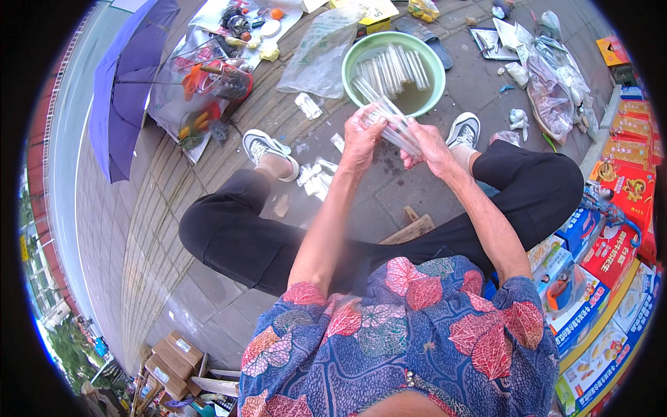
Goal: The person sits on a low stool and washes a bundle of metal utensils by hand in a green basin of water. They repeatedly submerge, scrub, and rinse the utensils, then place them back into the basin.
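Note:
Both hands hold a bundle of clear, slender tubes [394, 126] in front of the near rim of a green plastic basin [442, 86]. My left hand [363, 134] grips the bundle's left side, thumb on top. From the other side, my right hand [431, 149] closes around the lower right part, some fingers hidden beneath. The upper ends of the tubes overlap the basin's rim in the picture. Inside the basin, more clear tubes [392, 66] lie side by side in murky water.
A clear plastic bag [319, 54] lies left of the basin, a dark slipper [435, 44] behind it. White scraps [316, 180] litter the paving near my left shoe [267, 148]. A purple umbrella [127, 88] stands open at left; stacked cartons [620, 234] line the right. Bagged goods [555, 83] lie upper right.

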Available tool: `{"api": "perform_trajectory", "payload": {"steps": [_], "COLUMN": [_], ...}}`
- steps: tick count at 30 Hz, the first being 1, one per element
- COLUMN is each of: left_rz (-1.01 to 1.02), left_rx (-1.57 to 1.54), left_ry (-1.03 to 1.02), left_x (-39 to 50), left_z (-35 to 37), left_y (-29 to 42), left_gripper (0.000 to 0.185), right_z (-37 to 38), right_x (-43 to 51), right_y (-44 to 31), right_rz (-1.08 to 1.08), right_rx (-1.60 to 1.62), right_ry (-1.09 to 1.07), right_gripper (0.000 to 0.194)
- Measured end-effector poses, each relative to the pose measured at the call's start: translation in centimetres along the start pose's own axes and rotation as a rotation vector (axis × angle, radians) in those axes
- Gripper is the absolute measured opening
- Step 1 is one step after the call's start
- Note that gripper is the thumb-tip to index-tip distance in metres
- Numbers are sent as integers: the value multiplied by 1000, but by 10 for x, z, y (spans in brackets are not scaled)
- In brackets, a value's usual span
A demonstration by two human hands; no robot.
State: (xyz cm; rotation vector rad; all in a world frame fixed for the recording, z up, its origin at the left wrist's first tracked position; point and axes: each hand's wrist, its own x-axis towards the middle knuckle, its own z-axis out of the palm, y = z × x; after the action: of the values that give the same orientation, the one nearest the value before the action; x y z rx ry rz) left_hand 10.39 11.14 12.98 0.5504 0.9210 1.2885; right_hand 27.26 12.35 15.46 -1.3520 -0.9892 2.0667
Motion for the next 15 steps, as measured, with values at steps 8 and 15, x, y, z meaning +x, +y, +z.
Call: {"api": "perform_trajectory", "payload": {"steps": [8,15], "left_rz": [-41,-5], "left_rx": [-191,-230], "left_ry": [215,34], "left_x": [0,-7], "left_z": [2,26], "left_y": [-14,-35], "left_gripper": [31,26], "right_z": [8,15], "right_x": [5,11], "right_y": [9,22], "right_rz": [-227,-380], "right_rx": [-121,-384], "right_ry": [95,254], "right_gripper": [28,33]}}
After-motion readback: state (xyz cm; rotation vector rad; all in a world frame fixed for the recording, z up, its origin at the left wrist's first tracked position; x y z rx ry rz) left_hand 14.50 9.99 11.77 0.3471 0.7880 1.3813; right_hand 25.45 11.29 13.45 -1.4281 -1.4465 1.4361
